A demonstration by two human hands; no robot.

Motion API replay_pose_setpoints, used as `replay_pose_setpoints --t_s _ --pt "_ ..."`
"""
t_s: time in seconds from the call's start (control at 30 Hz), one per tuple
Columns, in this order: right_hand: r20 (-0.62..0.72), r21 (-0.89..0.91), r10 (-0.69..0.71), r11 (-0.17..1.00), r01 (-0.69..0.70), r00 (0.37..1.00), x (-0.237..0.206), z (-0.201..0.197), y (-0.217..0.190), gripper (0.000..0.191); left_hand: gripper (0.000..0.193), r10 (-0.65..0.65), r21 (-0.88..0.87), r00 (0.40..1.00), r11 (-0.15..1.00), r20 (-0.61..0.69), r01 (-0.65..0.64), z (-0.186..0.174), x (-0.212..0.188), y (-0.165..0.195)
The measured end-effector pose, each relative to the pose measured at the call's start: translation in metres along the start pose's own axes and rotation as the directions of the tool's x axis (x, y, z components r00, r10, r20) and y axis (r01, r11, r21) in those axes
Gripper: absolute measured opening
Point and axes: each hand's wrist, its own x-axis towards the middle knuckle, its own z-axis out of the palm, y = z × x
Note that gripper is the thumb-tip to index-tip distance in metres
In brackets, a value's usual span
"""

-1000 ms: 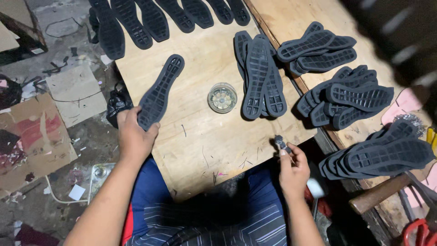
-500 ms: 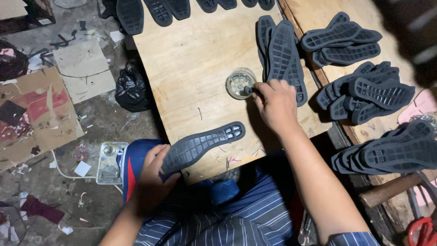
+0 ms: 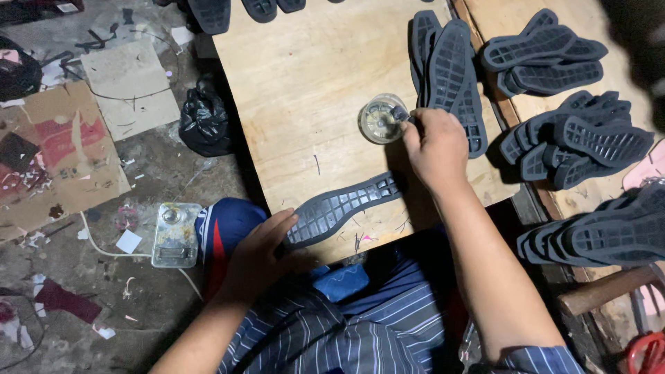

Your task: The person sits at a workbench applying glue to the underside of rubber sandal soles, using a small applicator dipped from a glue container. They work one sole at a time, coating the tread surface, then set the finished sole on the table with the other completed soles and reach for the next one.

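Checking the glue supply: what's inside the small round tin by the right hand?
The round tin shows a pale yellowish inside; the right hand reaches in at its rim, hiding that edge and whatever it holds.

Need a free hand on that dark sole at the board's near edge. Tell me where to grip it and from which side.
Grip the dark sole at its broad end, coming from the near left, where the left hand already rests: that end reaches the wooden board's near edge, so fingers could probably curl under it.

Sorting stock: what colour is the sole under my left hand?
Dark grey sole, ridged tread, head view.
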Motion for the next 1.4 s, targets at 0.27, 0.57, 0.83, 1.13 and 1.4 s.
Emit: replay_pose_setpoints --t_s 0.27,0.57,0.83,1.13,1.4 --pt "0.263 0.512 0.507 0.648 -0.563 0.821 -0.093 -0.008 -0.020 0.021 0.069 -0.008 0.016 1.000 1.000 0.005 0.008 -0.001 0.013 0.011" --pt "0.000 0.203 0.229 0.953 -0.224 0.974 -0.112 0.014 -0.043 0.016 0.065 0.017 0.052 1.000 0.999 0.005 -0.017 -0.002 0.016 0.012" --pt "-0.107 0.085 0.235 0.970 -0.227 0.966 -0.104 0.013 -0.036 0.016 0.061 0.026 0.058 1.000 0.998 0.014 -0.027 -0.002 0.016 0.013" --pt "-0.087 0.055 0.322 0.946 -0.318 0.943 -0.113 0.008 -0.027 0.016 0.061 0.042 0.066 0.999 0.997 0.001 -0.042 -0.006 0.017 0.019" --pt "-0.069 0.215 0.344 0.922 -0.322 0.937 -0.119 -0.011 -0.001 0.016 0.055 0.048 0.093 0.999 0.995 -0.020 -0.046 -0.006 0.017 0.022"
